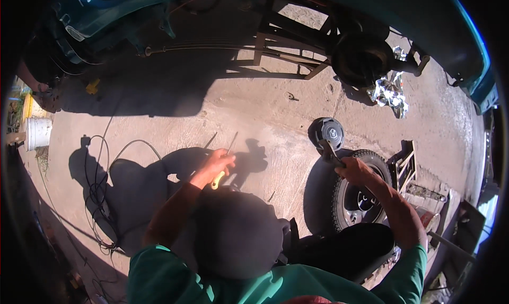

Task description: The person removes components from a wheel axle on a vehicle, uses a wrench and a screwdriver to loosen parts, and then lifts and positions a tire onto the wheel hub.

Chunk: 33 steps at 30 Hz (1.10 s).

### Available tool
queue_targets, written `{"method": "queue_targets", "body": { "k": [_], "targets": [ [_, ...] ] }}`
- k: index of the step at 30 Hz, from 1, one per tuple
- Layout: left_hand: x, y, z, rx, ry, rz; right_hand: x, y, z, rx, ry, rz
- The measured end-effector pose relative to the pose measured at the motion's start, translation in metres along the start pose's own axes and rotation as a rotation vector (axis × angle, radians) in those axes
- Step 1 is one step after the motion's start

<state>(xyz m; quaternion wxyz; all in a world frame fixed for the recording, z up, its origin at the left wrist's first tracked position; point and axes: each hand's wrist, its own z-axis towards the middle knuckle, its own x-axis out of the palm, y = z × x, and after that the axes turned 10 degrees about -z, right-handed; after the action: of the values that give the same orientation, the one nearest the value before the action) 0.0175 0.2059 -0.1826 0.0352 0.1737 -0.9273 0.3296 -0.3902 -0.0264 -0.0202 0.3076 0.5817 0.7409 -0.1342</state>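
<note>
My left hand (217, 166) is closed around a screwdriver (216, 181) with a yellow handle, its thin shaft pointing up and away from me over the concrete. My right hand (350, 171) grips a dark tool (331, 155), perhaps a hammer, whose head overlaps the lower edge of a black round cap (328, 128) with a silver emblem; whether they touch I cannot tell. Just below that hand is a spare-looking wheel (366, 211) with a black rim and treaded tyre.
A teal vehicle body (127, 4) arches overhead, with metal stands (289, 60), a dark round part (360, 60) and crumpled foil (389, 94) beneath. Black cables (98, 192) lie left, near white and yellow buckets (38, 132). Metal frames and tools (429, 195) sit right.
</note>
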Motion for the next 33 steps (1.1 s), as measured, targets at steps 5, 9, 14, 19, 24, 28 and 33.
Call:
{"method": "queue_targets", "body": {
  "k": [5, 9, 14, 19, 24, 28, 33],
  "targets": [
    [-0.032, 0.034, 0.048, 0.111, -0.036, 0.039, 0.035, 0.049, 0.067, 0.002, -0.020, -0.215],
    [-0.048, 0.015, 0.032, 0.070, -0.001, -0.084, 0.076, 0.093, 0.118, 0.014, 0.059, -0.035],
    [-0.048, 0.036, 0.061, 0.113, 0.064, -0.189, 0.121, 0.110, 0.158, 0.047, 0.041, 0.240],
    [-0.029, 0.023, 0.073, 0.033, 0.139, -0.413, 0.139, 0.126, 0.177, 0.127, 0.016, 0.455],
    [-0.013, -0.001, 0.078, -0.040, 0.179, -0.371, 0.151, 0.129, 0.184, 0.247, 0.001, 0.554],
    [-0.001, -0.008, 0.068, 0.032, 0.140, -0.374, 0.173, 0.113, 0.187, 0.255, 0.008, 0.500],
    [0.000, 0.013, 0.058, 0.246, 0.262, -0.363, 0.176, 0.113, 0.179, 0.263, -0.030, 0.424]
  ]
}}
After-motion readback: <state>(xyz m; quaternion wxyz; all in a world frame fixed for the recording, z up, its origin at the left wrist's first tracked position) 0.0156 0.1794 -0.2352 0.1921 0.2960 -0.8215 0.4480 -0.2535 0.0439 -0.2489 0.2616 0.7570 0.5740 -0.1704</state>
